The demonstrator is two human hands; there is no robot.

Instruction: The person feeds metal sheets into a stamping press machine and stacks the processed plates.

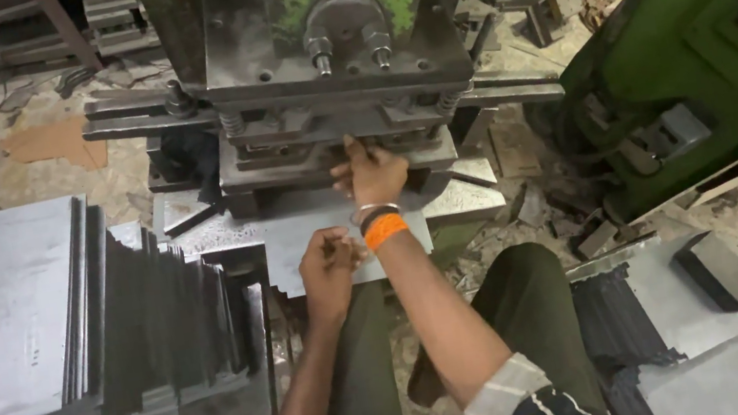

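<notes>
a seated person's view down over their own knees, in dark green trousers, toward a metal press.

nearest, the left hand (328,261) sits at the near edge of a flat grey sheet (314,236). its fingers are curled closed over that edge, thumb side up, wrist bent slightly down, forearm rising straight from the lap.

the sheet lies flat on the press bed (462,203), its near edge overhanging toward the knees and its far edge pushed under the die.

further on, the right hand (371,175), with an orange band (385,231) and thin bangle at the wrist, reaches across the sheet to the die gap (332,159). its fingers point forward and up, tips touching the dark tool face; whether they pinch anything cannot be told. the arm is stretched long, the striped sleeve pushed up near the elbow.

as a judgement: this looks like seating the sheet against a stop. doing it well calls for keeping the sheet flat and square, steadying the near edge with the left grip, and drawing the right fingertips clear of the gap before the ram moves.

to the left, a tall stack (3,325) of like sheets, fanned at its edge. to the right, cut pieces (690,305) on the floor and a green machine (707,35). beyond, the press head (330,26) with two bolts.
</notes>
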